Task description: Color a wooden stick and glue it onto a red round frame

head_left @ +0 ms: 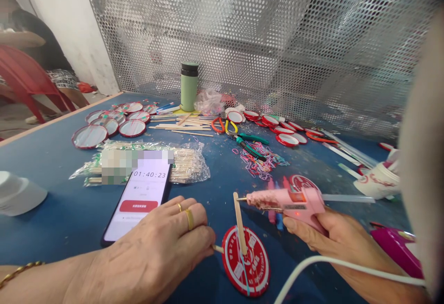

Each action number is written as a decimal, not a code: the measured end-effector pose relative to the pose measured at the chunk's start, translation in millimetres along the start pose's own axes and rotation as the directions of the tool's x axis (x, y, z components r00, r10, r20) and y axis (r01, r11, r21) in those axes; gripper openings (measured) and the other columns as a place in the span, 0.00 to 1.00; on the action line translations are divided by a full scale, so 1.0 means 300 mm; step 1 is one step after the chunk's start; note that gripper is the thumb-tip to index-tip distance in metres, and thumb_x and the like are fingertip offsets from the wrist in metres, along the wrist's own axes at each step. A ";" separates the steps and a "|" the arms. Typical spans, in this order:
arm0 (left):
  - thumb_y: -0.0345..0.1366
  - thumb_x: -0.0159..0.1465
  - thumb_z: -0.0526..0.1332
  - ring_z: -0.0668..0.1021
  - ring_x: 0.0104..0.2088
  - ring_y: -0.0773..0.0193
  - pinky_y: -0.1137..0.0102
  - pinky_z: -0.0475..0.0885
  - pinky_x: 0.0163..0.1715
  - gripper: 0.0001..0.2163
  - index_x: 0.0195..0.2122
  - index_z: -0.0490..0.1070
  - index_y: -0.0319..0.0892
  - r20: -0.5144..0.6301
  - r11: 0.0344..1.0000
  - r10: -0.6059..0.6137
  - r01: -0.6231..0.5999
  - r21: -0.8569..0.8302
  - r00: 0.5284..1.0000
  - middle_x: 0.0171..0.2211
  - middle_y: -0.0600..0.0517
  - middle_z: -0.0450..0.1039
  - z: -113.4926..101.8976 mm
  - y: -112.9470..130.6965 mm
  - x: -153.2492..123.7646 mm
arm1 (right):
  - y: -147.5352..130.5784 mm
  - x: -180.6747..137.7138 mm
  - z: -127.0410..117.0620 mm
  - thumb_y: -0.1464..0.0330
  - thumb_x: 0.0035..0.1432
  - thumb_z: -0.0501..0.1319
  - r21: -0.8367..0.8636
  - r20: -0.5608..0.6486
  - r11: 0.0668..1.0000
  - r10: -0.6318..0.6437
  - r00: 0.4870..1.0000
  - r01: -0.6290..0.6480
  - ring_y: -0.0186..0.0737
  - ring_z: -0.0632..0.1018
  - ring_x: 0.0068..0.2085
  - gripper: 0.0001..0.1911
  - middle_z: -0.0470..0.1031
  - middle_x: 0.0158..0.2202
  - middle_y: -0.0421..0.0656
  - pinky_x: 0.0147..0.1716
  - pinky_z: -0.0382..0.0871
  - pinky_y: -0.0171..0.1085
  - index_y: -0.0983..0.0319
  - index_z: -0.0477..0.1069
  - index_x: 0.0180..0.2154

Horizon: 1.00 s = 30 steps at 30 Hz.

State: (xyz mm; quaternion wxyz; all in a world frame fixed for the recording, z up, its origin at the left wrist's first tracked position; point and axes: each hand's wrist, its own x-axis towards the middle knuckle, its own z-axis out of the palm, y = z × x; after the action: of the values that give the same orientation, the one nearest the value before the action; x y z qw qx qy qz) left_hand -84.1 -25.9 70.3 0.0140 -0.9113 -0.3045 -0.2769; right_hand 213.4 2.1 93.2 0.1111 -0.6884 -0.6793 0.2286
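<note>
While the right hand (335, 234) is closed around one pink glue gun (301, 204) at 4 o'clock, the left hand (166, 241), at 7 o'clock, pinches one thin stick (218, 248) meeting the edge of one red lid (257, 267). That lid is near 6 o'clock: round, white-lettered, crossed by one pale blue strand. One flat wooden stick (239, 223) runs from its middle toward 12 o'clock; nozzle (242, 199) contact cannot be confirmed. Tabletop (194, 267): one phone (138, 223), 8 o'clock; one green bottle (188, 92), 11 o'clock.

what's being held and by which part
Right grip: pink glue gun, by its handle. Left grip: a thin stick at the red lid, exact spot hidden.
</note>
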 end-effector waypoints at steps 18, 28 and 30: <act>0.29 0.73 0.51 0.72 0.29 0.65 0.71 0.73 0.37 0.13 0.34 0.73 0.43 0.027 0.999 0.002 -0.003 0.038 1.000 0.30 0.53 0.72 -0.051 0.020 0.022 | 0.005 -0.001 -0.003 0.46 0.55 0.59 0.050 -0.003 0.999 0.001 1.000 -0.001 0.43 0.74 0.20 0.26 0.75 0.17 0.42 0.17 0.64 0.35 0.58 0.75 0.19; 0.28 0.73 0.48 0.73 0.33 0.65 0.70 0.71 0.36 0.12 0.35 0.70 0.42 -0.008 0.997 -0.036 0.035 -0.074 0.999 0.34 0.51 0.72 0.016 -0.052 0.011 | 0.028 0.001 0.024 0.50 0.54 0.61 0.074 -0.143 0.995 -0.060 0.988 0.071 0.36 0.67 0.18 0.26 0.66 0.12 0.38 0.18 0.60 0.34 0.57 0.65 0.12; 0.29 0.73 0.49 0.73 0.34 0.65 0.70 0.70 0.35 0.11 0.37 0.70 0.41 -0.001 0.994 -0.060 0.059 -0.097 0.998 0.35 0.50 0.72 0.034 -0.073 0.018 | 0.028 -0.007 0.027 0.51 0.54 0.61 0.071 -0.194 0.995 -0.061 0.979 0.076 0.35 0.66 0.17 0.26 0.64 0.12 0.37 0.17 0.58 0.33 0.57 0.64 0.12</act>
State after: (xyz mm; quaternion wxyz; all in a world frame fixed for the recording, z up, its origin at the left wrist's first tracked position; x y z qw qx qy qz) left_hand -87.7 -3.1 61.3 -0.0379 -0.9008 -0.3176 -0.2937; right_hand 217.0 -1.8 82.5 0.2106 -0.6786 -0.6792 0.1837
